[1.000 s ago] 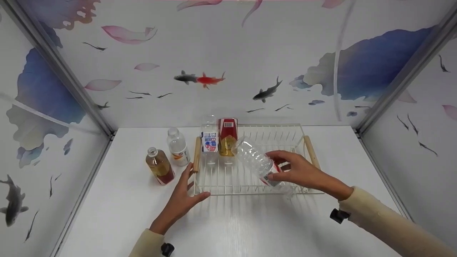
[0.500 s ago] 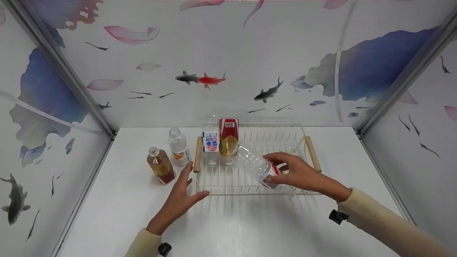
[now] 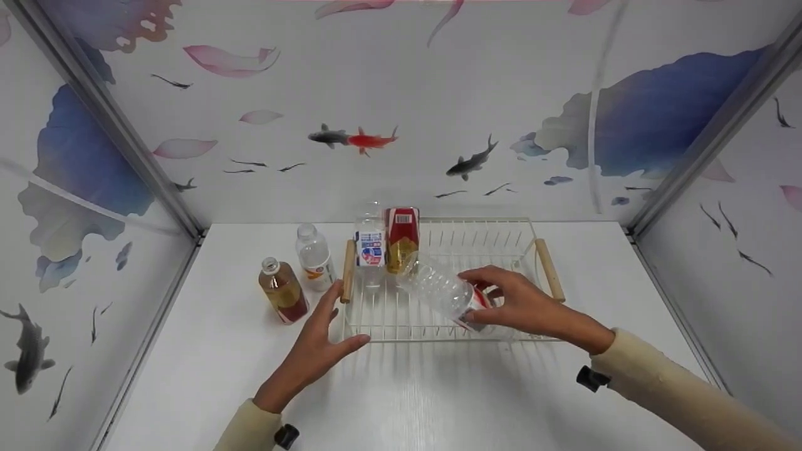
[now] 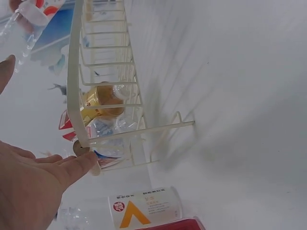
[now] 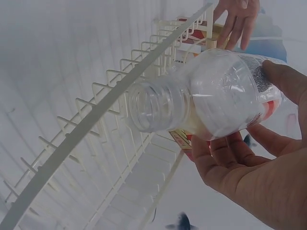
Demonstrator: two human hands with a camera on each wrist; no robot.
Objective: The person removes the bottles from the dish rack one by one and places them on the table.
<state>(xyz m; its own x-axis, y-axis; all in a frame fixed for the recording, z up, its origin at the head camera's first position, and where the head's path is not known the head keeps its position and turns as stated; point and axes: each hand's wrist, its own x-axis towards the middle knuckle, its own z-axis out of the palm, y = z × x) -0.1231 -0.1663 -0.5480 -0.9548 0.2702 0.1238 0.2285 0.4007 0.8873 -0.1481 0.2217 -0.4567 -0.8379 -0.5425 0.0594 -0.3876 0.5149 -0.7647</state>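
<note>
My right hand [image 3: 520,300] grips an uncapped clear plastic bottle [image 3: 435,285] round its red-and-white label. The bottle is tilted over a cream wire basket [image 3: 401,341]; in the right wrist view its open neck [image 5: 158,105] points toward the basket's near rim. Its base end overlaps a red-and-gold bottle [image 3: 402,228] lying in the basket. Left of that lies a clear bottle with a blue-and-white label [image 3: 371,247]. With fingers extended and thumb spread, my left hand [image 3: 313,344] is at the basket's front left corner, a fingertip right at the end of the wooden handle [image 4: 80,148].
Left of the basket stand a clear bottle with a white-and-orange label [image 3: 314,257] and an amber-looking bottle with a gold-and-red label [image 3: 283,291]. Another wooden handle [image 3: 549,269] is on the basket's right. A patterned wall [image 3: 532,81] rises behind the white table [image 3: 426,401].
The held bottle's base end has shifted slightly left and down, with my right hand moving a little left. My left hand stays almost in place at the basket's corner.
</note>
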